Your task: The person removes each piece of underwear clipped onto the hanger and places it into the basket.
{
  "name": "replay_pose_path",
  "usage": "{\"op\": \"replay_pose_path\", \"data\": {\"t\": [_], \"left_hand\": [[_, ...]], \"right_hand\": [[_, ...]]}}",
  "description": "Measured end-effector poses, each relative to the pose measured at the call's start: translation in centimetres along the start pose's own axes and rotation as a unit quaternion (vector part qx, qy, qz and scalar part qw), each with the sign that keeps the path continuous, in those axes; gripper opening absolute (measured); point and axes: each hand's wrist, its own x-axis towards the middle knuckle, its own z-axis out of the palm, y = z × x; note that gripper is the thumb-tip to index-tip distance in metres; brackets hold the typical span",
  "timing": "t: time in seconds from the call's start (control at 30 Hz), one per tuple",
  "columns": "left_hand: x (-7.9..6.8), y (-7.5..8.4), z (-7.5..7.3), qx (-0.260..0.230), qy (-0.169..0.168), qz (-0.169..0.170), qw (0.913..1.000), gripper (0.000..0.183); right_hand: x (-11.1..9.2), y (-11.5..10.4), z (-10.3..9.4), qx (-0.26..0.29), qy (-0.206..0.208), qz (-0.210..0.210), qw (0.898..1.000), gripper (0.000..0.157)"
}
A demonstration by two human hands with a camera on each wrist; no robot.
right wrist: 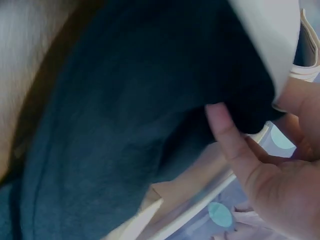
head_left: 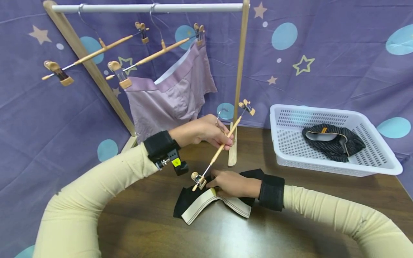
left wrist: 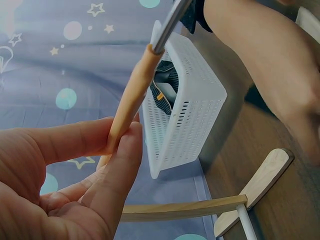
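Note:
My left hand (head_left: pixel 211 132) pinches the wooden bar of a clip hanger (head_left: pixel 222 145) between thumb and fingers; the left wrist view shows this grip on the bar (left wrist: pixel 131 97) closely. The hanger slants, one clip (head_left: pixel 198 180) low over black underwear (head_left: pixel 185 199) and the other clip (head_left: pixel 246 106) raised toward the back. On the table, the underwear has a white waistband (head_left: pixel 198 208) bent into an arch. My right hand (head_left: pixel 233 183) pinches the underwear near the middle of that band. In the right wrist view, dark cloth (right wrist: pixel 115 115) fills much of the picture beside the fingers.
A rack with a white rail (head_left: pixel 148 8) stands at the back left, bearing an empty clip hanger (head_left: pixel 93 53) and pink underwear (head_left: pixel 184 96) clipped to another hanger. At the right, a white basket (head_left: pixel 326 167) holds dark striped underwear (head_left: pixel 351 139). The table (head_left: pixel 145 229) is brown wood.

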Motion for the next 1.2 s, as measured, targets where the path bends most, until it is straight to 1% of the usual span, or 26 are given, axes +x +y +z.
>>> {"op": "replay_pose_path", "data": {"t": [0.1,0.2,0.33,0.43,0.53,0.67,0.77,0.87,0.97,1.07,1.2], "left_hand": [[0.1,0.0,0.0,0.002,0.004,0.0,1.0,0.006],[0.1,-0.1,0.0,-0.001,0.006,-0.003,1.0,0.006],[0.2,-0.2,0.0,-0.002,0.001,-0.007,1.0,0.014],[0.2,-0.3,0.0,-0.002,-0.001,-0.011,0.9999,0.016],[0.2,-0.4,-0.1,-0.004,0.004,-0.014,0.9999,0.01],[0.2,-0.4,-0.1,-0.004,0.009,-0.016,0.9998,0.005],[0.2,-0.4,-0.1,-0.003,0.009,-0.016,0.9998,0.005],[0.2,-0.4,-0.1,-0.002,0.009,-0.017,0.9998,0.008],[0.2,-0.4,-0.1,0.0,0.01,-0.015,0.9998,0.01],[0.2,-0.4,-0.1,0.0,0.007,-0.011,0.9999,0.008],[0.3,-0.4,-0.2,-0.001,0.004,-0.012,0.9999,0.005]], "right_hand": [[-0.1,0.0,0.0,0.03,0.009,0.001,0.999,0.037],[-0.2,0.0,0.2,0.044,0.02,0.009,0.999,0.039],[-0.3,0.0,0.4,0.022,0.015,0.018,0.999,0.05],[-0.4,0.0,0.5,0.008,0.006,0.011,1.0,0.052],[-0.4,0.3,0.6,0.045,0.013,0.005,0.999,0.044],[-0.4,0.8,0.4,0.116,0.034,0.007,0.993,0.035],[-0.5,1.2,0.1,0.14,0.049,0.005,0.989,0.033],[-0.8,1.4,-0.7,0.139,0.061,0.009,0.988,0.032],[-1.1,1.5,-2.0,0.132,0.064,0.023,0.989,0.033],[-1.6,1.4,-3.8,0.126,0.062,0.033,0.989,0.033],[-2.4,1.1,-6.5,0.109,0.063,0.033,0.992,0.031]]}}
